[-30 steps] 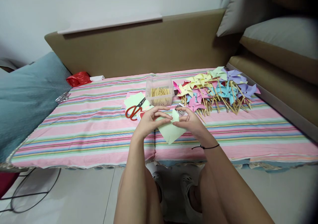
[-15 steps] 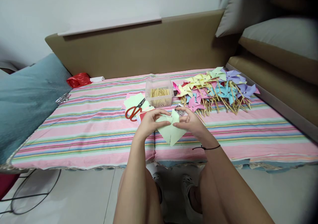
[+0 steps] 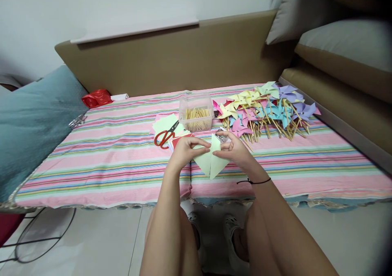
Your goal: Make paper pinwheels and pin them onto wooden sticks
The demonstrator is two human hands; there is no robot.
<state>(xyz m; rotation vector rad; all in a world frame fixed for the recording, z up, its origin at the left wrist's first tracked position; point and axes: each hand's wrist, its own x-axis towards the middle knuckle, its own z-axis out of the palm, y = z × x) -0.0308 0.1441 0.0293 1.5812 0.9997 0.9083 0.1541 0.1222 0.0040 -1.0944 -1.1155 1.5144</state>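
Note:
A light green paper square (image 3: 218,164) with a slit is held over the striped cloth. My left hand (image 3: 185,152) pinches its upper left part between thumb and fingers. On the other side, my right hand (image 3: 232,148) pinches the upper right part. Just beyond the right fingers sits a small clear box (image 3: 223,134) with shiny metal bits, partly hidden. Past the left hand lie red-handled scissors (image 3: 165,136) on a stack of green and pink paper sheets (image 3: 162,124), beside a red sheet (image 3: 180,140).
A clear plastic tub (image 3: 197,113) holds many short wooden sticks. To its right lies a pile of coloured paper pinwheels (image 3: 266,106) on sticks. A red plastic bag (image 3: 97,99) and a white roll (image 3: 119,97) are at the back left, with a metallic packet (image 3: 77,121) nearer.
The upper left part of the green paper has shifted between the left fingers, and its slit edges now lie closer together. Both hands stay in nearly the same place.

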